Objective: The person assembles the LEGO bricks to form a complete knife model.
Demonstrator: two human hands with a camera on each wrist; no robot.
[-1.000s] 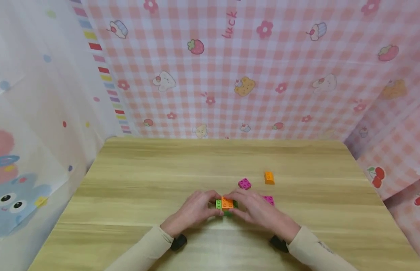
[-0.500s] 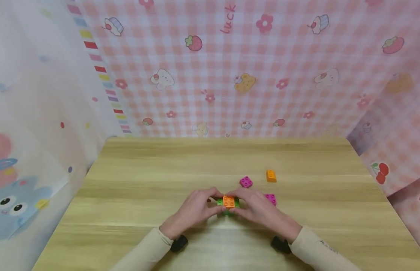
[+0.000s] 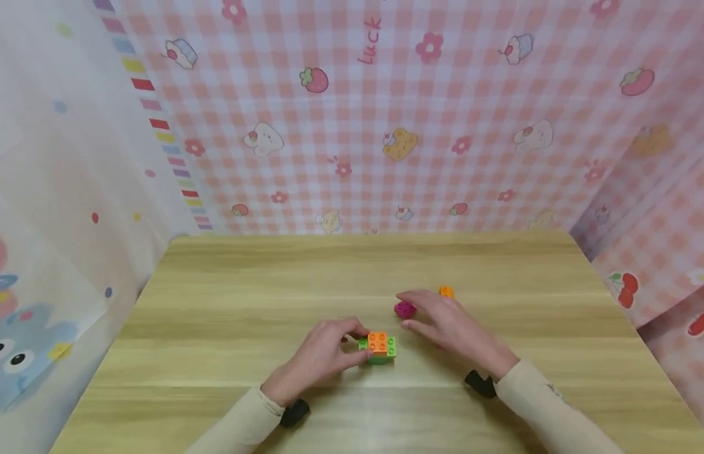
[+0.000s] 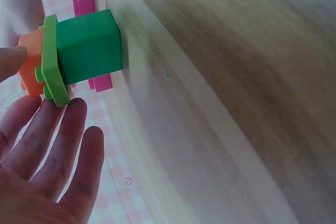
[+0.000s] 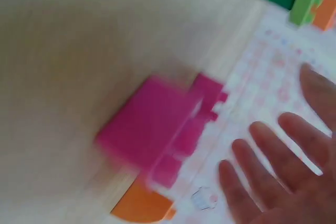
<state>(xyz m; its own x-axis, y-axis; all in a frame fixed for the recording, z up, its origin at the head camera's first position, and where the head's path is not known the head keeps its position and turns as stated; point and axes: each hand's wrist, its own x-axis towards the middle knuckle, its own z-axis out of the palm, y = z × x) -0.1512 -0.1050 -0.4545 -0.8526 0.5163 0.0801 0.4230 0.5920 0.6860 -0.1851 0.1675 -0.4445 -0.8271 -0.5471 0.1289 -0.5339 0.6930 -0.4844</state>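
A small stack of toy building bricks stands on the wooden table: a dark green brick [image 4: 89, 45] below, a light green piece [image 3: 391, 347] across it, and an orange brick [image 3: 377, 342] on top. Thumb and fingers of my left hand [image 3: 323, 353] pinch this stack from its left side around the orange brick. My right hand [image 3: 450, 325] hovers with spread, relaxed fingers, its thumb and index on either side of a magenta brick [image 3: 405, 309]. Another magenta brick [image 5: 152, 124], large in the right wrist view, lies mostly hidden beneath the right hand in the head view.
Beyond the right hand, a second orange brick [image 3: 446, 292] with a curved side lies partly covered. Pink checked cloth [image 3: 329, 145] hangs along the table's far edge. Dark bands or devices [image 3: 479, 384] sit at both wrists.
My right hand has let go of the stack and moved right and away, to the far magenta brick. The left hand stays at the stack. The head view has shifted slightly.
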